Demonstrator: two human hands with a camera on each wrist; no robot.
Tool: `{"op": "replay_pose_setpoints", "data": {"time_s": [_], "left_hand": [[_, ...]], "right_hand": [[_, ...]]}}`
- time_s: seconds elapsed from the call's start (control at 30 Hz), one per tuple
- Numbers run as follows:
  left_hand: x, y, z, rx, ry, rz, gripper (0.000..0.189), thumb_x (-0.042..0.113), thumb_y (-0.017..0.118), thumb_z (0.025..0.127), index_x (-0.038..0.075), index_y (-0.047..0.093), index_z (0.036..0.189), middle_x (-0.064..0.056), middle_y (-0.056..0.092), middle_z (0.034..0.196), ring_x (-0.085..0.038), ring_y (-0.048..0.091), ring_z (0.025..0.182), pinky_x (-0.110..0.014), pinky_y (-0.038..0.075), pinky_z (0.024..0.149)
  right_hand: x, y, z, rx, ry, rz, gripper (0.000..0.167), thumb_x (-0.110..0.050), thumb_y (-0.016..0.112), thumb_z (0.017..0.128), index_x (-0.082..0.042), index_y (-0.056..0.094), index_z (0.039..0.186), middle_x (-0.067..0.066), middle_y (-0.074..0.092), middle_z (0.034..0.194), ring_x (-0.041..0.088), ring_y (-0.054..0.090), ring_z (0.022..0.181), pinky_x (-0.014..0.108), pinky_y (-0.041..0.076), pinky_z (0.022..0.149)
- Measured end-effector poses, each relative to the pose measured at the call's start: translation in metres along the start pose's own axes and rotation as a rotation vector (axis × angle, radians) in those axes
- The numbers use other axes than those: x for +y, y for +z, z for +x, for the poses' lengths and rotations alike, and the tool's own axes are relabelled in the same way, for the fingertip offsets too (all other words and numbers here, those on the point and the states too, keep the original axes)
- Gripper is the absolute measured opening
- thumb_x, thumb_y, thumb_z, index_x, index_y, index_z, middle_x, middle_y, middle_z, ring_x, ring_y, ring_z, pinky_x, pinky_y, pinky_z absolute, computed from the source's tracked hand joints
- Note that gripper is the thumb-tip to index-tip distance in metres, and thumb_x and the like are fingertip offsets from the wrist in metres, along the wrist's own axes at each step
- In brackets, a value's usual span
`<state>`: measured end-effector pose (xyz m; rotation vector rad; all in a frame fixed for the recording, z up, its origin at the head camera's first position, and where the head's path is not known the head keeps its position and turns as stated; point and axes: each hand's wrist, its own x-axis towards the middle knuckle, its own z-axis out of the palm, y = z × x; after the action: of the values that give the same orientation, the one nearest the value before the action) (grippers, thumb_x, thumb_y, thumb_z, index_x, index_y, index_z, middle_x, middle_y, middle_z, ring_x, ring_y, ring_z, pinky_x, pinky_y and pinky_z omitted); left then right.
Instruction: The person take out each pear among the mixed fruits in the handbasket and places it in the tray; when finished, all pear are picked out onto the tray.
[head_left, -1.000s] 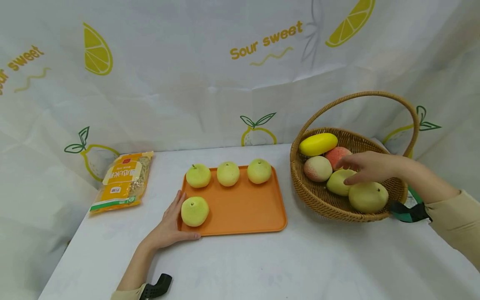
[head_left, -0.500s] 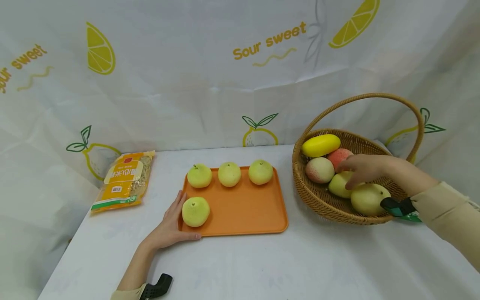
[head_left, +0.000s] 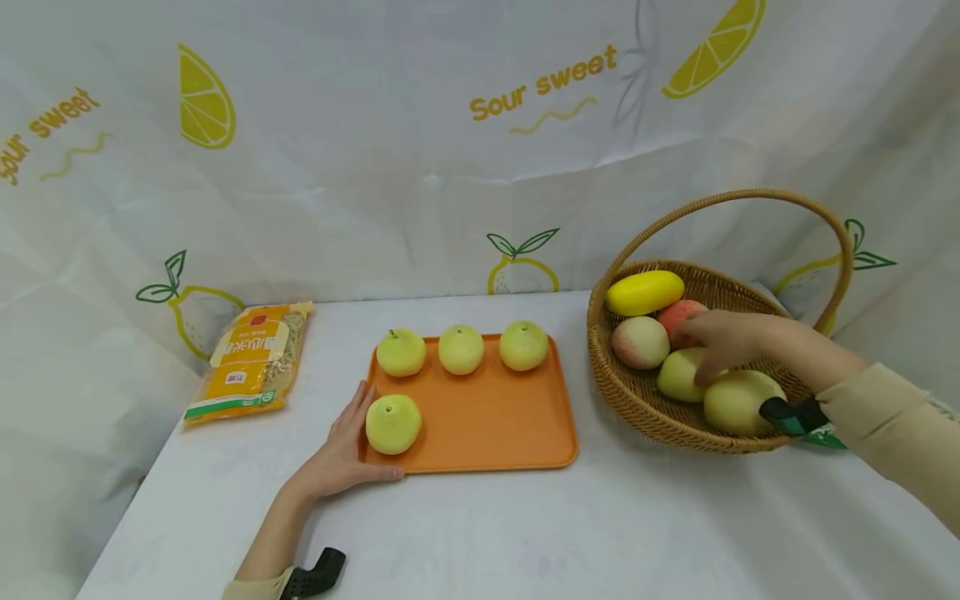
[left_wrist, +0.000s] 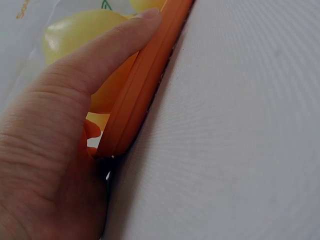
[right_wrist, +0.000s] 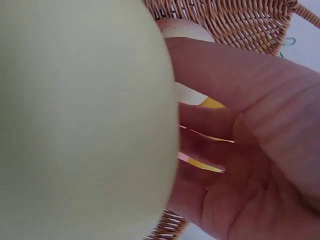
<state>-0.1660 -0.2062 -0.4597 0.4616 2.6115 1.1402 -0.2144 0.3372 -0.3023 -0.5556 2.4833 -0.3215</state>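
My left hand point(head_left: 336, 457) lies at the near left corner of an orange tray point(head_left: 487, 417), straight fingers along the left side, thumb on the front rim. Beside it on the tray sits a round yellow-green fruit point(head_left: 393, 424); three similar fruits point(head_left: 461, 350) line the back edge. Inside the wicker basket point(head_left: 637, 412), my right hand point(head_left: 738, 337) reaches over a pale green pear point(head_left: 681, 375), fingers curled round its far side and thumb at the near side. A larger green fruit point(right_wrist: 85, 120) fills much of the right wrist view and hides the fingertips.
The basket also holds a yellow mango-like fruit point(head_left: 645, 292), a pale peach point(head_left: 641, 342) and a red peach point(head_left: 681, 314). Its tall handle point(head_left: 750, 195) arches above the right forearm. A yellow grain bag point(head_left: 251, 360) lies at the back left, near the hanging cloth point(head_left: 375, 125).
My right hand has lowered slightly into the basket and its fingers have closed in around the pear. The left hand has stayed on the tray. The head view has shifted slightly.
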Motion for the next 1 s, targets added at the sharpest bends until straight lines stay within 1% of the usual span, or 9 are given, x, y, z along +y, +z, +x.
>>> {"op": "replay_pose_setpoints", "data": {"time_s": [0.1, 0.17, 0.2, 0.3, 0.43, 0.5, 0.57, 0.73, 1.0], "left_hand": [[0.001, -0.001, -0.001, 0.001, 0.002, -0.004, 0.13, 0.053, 0.086, 0.067, 0.018, 0.0, 0.158, -0.007, -0.009, 0.163, -0.04, -0.002, 0.146, -0.07, 0.009, 0.107], [0.001, -0.002, -0.001, 0.002, 0.004, -0.005, 0.13, 0.053, 0.086, 0.066, 0.018, 0.0, 0.158, -0.006, -0.009, 0.163, -0.04, -0.002, 0.146, -0.07, 0.009, 0.107], [0.001, -0.002, -0.001, 0.002, 0.005, -0.006, 0.13, 0.053, 0.086, 0.066, 0.018, 0.0, 0.158, -0.006, -0.009, 0.163, -0.04, -0.002, 0.146, -0.07, 0.009, 0.108], [0.002, -0.002, 0.0, 0.002, 0.007, -0.011, 0.13, 0.053, 0.086, 0.066, 0.018, 0.001, 0.158, -0.006, -0.01, 0.163, -0.04, -0.002, 0.146, -0.07, 0.009, 0.108], [0.002, -0.002, 0.0, -0.002, 0.009, -0.021, 0.131, 0.053, 0.086, 0.066, 0.017, 0.001, 0.158, -0.006, -0.01, 0.163, -0.039, -0.003, 0.146, -0.07, 0.009, 0.108], [0.002, -0.002, 0.0, -0.003, 0.01, -0.027, 0.131, 0.052, 0.086, 0.066, 0.016, 0.001, 0.158, -0.006, -0.01, 0.163, -0.039, -0.003, 0.146, -0.07, 0.009, 0.108], [0.002, -0.002, 0.0, -0.003, 0.01, -0.027, 0.131, 0.052, 0.086, 0.066, 0.016, 0.001, 0.158, -0.007, -0.01, 0.163, -0.04, -0.003, 0.146, -0.07, 0.009, 0.108], [0.002, -0.003, 0.0, -0.006, 0.009, -0.023, 0.131, 0.053, 0.086, 0.066, 0.015, 0.001, 0.158, -0.007, -0.01, 0.163, -0.04, -0.003, 0.146, -0.069, 0.009, 0.108], [0.002, -0.003, 0.0, -0.005, 0.012, -0.024, 0.131, 0.052, 0.086, 0.065, 0.015, 0.001, 0.158, -0.007, -0.01, 0.163, -0.04, -0.003, 0.146, -0.07, 0.009, 0.108]], "right_hand": [[-0.007, -0.001, 0.003, -0.028, 0.005, -0.022, 0.027, -0.009, 0.077, 0.072, -0.005, 0.059, 0.092, 0.001, 0.051, 0.084, 0.017, 0.047, 0.075, 0.031, 0.041, 0.064], [-0.01, -0.002, 0.004, -0.043, 0.007, -0.033, 0.023, -0.009, 0.076, 0.072, -0.007, 0.056, 0.084, 0.0, 0.047, 0.077, 0.016, 0.045, 0.069, 0.03, 0.039, 0.061], [-0.012, -0.002, 0.005, -0.05, 0.017, -0.03, 0.024, -0.009, 0.076, 0.073, -0.008, 0.055, 0.083, 0.0, 0.046, 0.075, 0.015, 0.044, 0.068, 0.03, 0.039, 0.06], [-0.014, -0.002, 0.007, -0.078, 0.051, 0.008, 0.03, -0.014, 0.079, 0.074, -0.005, 0.056, 0.091, 0.001, 0.049, 0.081, 0.017, 0.046, 0.072, 0.031, 0.04, 0.063], [-0.012, 0.002, 0.01, -0.115, 0.057, 0.025, 0.043, -0.02, 0.082, 0.074, -0.002, 0.057, 0.104, 0.003, 0.053, 0.094, 0.019, 0.048, 0.083, 0.033, 0.042, 0.07], [-0.01, 0.005, 0.011, -0.128, 0.048, 0.019, 0.044, -0.023, 0.083, 0.075, -0.003, 0.059, 0.105, 0.001, 0.055, 0.096, 0.018, 0.049, 0.085, 0.032, 0.044, 0.072], [-0.009, 0.007, 0.014, -0.141, 0.036, 0.017, 0.041, -0.027, 0.082, 0.075, -0.005, 0.062, 0.104, -0.001, 0.057, 0.095, 0.016, 0.05, 0.084, 0.032, 0.045, 0.073], [-0.011, 0.011, 0.016, -0.172, 0.023, 0.024, 0.037, -0.038, 0.079, 0.076, -0.012, 0.065, 0.098, -0.005, 0.058, 0.089, 0.012, 0.05, 0.079, 0.03, 0.044, 0.069], [-0.012, 0.012, 0.017, -0.26, 0.004, 0.075, 0.045, -0.039, 0.077, 0.078, -0.011, 0.06, 0.11, 0.0, 0.057, 0.1, 0.016, 0.052, 0.087, 0.033, 0.046, 0.073]]}}
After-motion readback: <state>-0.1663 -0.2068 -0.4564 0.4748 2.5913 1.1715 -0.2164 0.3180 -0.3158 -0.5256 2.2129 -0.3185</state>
